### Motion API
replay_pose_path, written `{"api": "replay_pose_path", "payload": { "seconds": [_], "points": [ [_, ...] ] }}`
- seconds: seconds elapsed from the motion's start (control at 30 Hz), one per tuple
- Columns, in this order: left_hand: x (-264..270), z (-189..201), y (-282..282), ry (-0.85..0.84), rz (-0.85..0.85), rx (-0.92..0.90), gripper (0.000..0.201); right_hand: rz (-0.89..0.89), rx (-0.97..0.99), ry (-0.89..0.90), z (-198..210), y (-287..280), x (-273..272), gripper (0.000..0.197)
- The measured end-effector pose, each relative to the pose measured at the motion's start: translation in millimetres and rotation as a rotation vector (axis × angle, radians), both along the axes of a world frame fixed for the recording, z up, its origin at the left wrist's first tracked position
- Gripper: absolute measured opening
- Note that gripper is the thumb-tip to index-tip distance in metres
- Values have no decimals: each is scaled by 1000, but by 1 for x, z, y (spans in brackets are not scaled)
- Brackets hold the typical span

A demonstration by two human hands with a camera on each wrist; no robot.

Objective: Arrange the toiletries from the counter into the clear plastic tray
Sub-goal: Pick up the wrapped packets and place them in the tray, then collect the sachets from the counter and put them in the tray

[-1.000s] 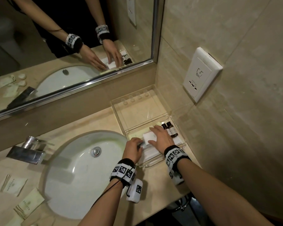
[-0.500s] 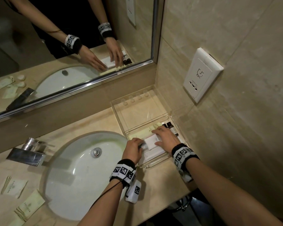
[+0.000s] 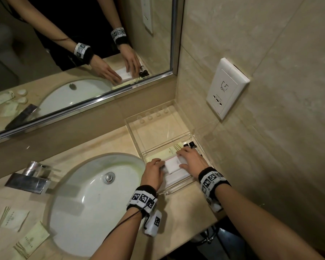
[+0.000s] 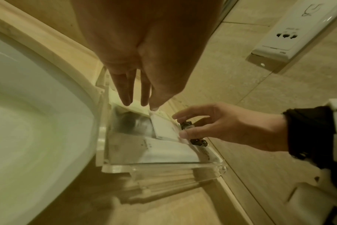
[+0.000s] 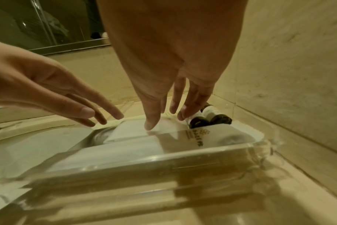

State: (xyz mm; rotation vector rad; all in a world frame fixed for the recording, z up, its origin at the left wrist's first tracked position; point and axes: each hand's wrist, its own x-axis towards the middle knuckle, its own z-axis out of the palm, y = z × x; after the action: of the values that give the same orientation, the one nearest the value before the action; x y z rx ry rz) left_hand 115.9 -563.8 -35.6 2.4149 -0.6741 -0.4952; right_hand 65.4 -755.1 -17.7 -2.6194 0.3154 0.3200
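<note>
Small white box (image 3: 175,163) lay atop packets inside clear tray (image 3: 178,188), near bench corner. Left hand (image 3: 153,172) and right hand (image 3: 192,159) both released, straight fingers touching opposite box edges. Judged light, stiff cardboard, crushable; best pinched by short edges.

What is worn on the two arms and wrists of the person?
Both forearms are bare, without sleeves. Each wrist has a black band carrying white blocks with black square-pattern markers. A white camera unit hangs under the left wrist, and a thin black cable runs along that forearm.
</note>
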Motion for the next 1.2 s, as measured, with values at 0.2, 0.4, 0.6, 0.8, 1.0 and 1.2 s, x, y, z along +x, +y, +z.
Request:
{"api": "replay_pose_path", "payload": {
  "seconds": [0.2, 0.4, 0.6, 0.8, 1.0, 1.2],
  "points": [
    [-6, 0, 8, -1, -45, 81, 36, 13, 2, 18, 1, 5, -4, 50],
    [-1, 24, 20, 33, 92, -7, 23, -38, 93, -31, 13, 11, 1, 41],
    [0, 59, 79, 114, 362, -43, 18, -21, 267, -228, 36, 63, 30, 19],
    [-32, 81, 179, 88, 649, 54, 17, 281, 442, -217, 39, 165, 52, 11],
    [-78, 89, 269, 111, 883, 114, 16, 511, 475, -130, 44, 260, 46, 12],
    [-102, 80, 350, 177, 1034, 99, 12, 667, 399, -42, 44, 342, 39, 13]
  ]
}}
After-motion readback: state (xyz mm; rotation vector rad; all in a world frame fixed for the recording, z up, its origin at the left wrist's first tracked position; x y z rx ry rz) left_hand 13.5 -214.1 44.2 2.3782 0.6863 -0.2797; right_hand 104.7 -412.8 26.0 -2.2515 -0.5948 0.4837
